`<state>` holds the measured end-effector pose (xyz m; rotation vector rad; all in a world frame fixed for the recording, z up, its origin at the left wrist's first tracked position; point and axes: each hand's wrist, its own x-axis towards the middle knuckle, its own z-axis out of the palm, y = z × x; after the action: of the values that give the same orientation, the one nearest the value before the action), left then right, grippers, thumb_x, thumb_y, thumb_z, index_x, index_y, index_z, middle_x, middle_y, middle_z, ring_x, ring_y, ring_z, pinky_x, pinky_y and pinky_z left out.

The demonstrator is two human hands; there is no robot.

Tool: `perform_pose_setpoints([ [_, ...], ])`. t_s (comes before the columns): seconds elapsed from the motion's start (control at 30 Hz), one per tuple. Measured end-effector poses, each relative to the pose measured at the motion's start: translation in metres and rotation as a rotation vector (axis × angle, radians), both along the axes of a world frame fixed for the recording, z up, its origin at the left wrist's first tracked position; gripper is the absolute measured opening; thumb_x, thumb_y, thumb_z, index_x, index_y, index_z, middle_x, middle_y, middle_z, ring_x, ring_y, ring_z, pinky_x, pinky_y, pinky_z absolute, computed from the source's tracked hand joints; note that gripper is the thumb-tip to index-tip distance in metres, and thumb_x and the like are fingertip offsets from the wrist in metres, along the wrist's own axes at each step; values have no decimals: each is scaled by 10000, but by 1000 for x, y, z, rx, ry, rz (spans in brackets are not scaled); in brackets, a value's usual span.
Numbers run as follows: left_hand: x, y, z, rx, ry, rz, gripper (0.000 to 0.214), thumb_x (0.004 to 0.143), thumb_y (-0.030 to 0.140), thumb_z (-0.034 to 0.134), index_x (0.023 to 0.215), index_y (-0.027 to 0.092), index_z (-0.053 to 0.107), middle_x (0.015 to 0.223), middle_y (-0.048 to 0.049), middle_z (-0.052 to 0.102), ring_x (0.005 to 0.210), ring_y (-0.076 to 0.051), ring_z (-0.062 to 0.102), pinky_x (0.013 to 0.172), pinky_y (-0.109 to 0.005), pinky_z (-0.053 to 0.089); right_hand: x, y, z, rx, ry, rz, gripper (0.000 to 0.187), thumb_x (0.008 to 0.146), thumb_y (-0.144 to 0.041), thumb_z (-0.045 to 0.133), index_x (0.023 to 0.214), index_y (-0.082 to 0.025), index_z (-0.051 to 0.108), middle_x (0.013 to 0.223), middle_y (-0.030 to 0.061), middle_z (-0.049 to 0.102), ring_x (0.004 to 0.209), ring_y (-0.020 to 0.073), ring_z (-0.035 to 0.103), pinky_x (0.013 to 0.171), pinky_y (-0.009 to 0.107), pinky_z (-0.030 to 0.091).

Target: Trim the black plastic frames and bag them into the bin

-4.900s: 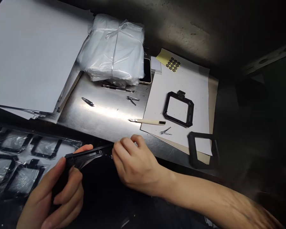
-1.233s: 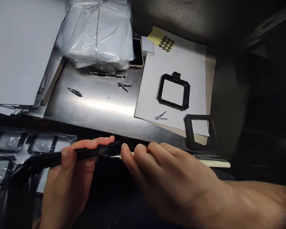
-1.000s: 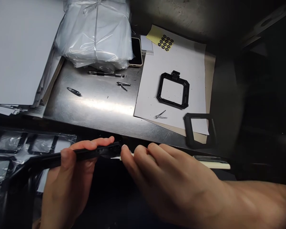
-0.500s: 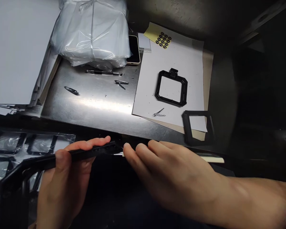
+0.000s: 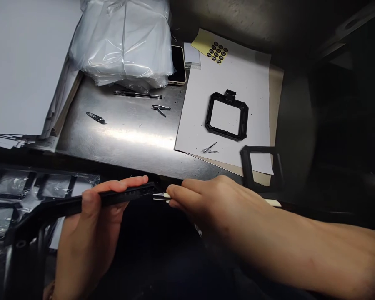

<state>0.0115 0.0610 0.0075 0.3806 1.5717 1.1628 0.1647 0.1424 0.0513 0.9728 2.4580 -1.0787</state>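
Note:
My left hand is closed around one side of a black plastic frame, thumb on the near face and fingers stretched along the far side. The frame's other part reaches down to the lower left. My right hand grips a slim cream-handled tool; its narrow metal tip lies close to the frame's right end. Whether the tip touches the frame I cannot tell, and its exact kind is hidden by my fingers. Another black frame lies on white paper beyond my hands.
A nail clipper rests on the paper, another clipper on the metal table. Also there are a pen, bundled plastic bags, a phone, stickers and a dark square frame. Bagged frames lie left.
The held frame and my left hand have shifted slightly right. My right hand has turned, so the tool's metal tip now shows by the frame's end.

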Motion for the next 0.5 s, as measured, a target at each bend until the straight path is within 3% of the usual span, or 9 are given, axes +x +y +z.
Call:
perform_pose_setpoints([
  [0.13, 1, 0, 1, -5, 26, -15, 397, 795, 517, 326, 708, 259, 615, 819, 60, 716, 849, -150, 635, 750, -217, 510, 3, 2, -2, -48, 7, -9, 125, 682, -51, 525, 729, -166, 521, 599, -52, 490, 454, 57, 404, 396, 188, 215],
  [0.27, 0, -2, -1, 28, 2, -16, 363, 788, 508, 353, 737, 268, 621, 836, 40, 718, 847, -174, 639, 755, -254, 520, 4, -2, -8, -43, 79, -21, 69, 748, -109, 496, 718, -167, 516, 583, -51, 473, 431, 48, 376, 381, 183, 211],
  [0.37, 0, -3, -4, 35, -16, 22, 361, 785, 510, 357, 741, 266, 618, 853, 26, 714, 879, -200, 629, 778, -294, 518, 6, -12, -13, 140, 112, -59, 126, 803, -163, 444, 801, -183, 568, 591, -28, 482, 446, 68, 384, 392, 187, 241],
  [0.5, 0, -3, -9, 52, -62, 85, 327, 798, 483, 357, 752, 276, 607, 874, 36, 706, 981, -230, 580, 841, -359, 489, 15, -28, -19, 416, 166, -21, 322, 834, -155, 330, 1065, -190, 552, 655, 30, 511, 522, 109, 446, 463, 195, 343],
])
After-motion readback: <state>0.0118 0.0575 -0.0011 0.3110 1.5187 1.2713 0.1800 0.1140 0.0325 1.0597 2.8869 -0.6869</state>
